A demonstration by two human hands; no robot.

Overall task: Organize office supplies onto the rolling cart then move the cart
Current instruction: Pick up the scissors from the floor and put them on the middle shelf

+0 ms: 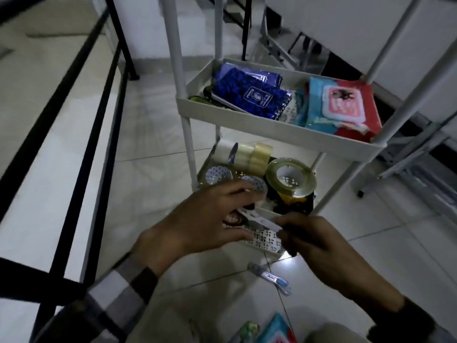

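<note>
A white rolling cart (272, 131) stands on the tiled floor. Its middle shelf holds blue spiral notebooks (247, 95) and a red and blue wipes pack (346, 105). The lower shelf (262, 251) carries several tape rolls: a large clear one (272, 167) lying flat and upright clear ones (249, 157). Over that shelf's front part, my left hand (197, 219) and my right hand (321, 248) both pinch a narrow white object (262, 222) with a red and black end. It is too dim to identify.
A blue and white pen-like item (272, 278) lies on the floor just in front of the cart. Colourful packs (277, 330) sit at the bottom edge. A black-framed table (81, 157) runs along the left. Metal furniture legs (408, 169) crowd the right.
</note>
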